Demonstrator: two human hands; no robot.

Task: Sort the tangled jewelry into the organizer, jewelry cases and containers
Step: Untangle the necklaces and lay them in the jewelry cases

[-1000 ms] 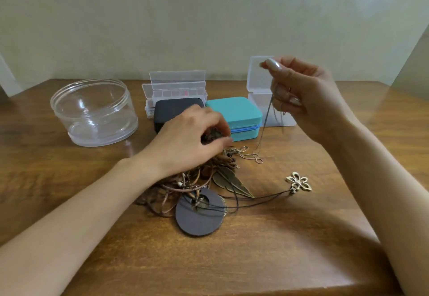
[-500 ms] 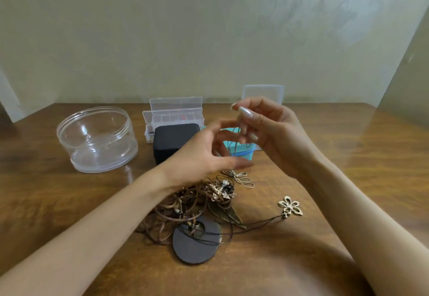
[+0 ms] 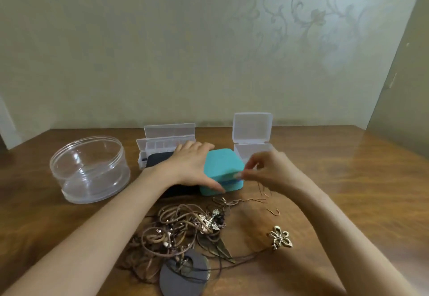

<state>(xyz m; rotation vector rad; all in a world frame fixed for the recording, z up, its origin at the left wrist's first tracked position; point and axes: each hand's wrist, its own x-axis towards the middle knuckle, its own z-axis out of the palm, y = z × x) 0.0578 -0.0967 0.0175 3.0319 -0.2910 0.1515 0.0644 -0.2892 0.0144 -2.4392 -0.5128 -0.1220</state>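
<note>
Gripping the teal case (image 3: 222, 168), left hand (image 3: 189, 166) has thumb and fingers clamped round it; right hand (image 3: 270, 171) pinches a thin chain (image 3: 263, 187) beside its seam

Brown wooden table (image 3: 348, 175), glossy. Behind it pale wall (image 3: 162, 51), faint floral scroll pattern upper right.

Two hands (image 3: 185, 165) (image 3: 267, 172), one teal case (image 3: 222, 163), one black case (image 3: 154, 161), one round tub (image 3: 92, 179), one organizer (image 3: 167, 131), one lidded box (image 3: 251, 128), one jewelry tangle (image 3: 181, 230).
</note>
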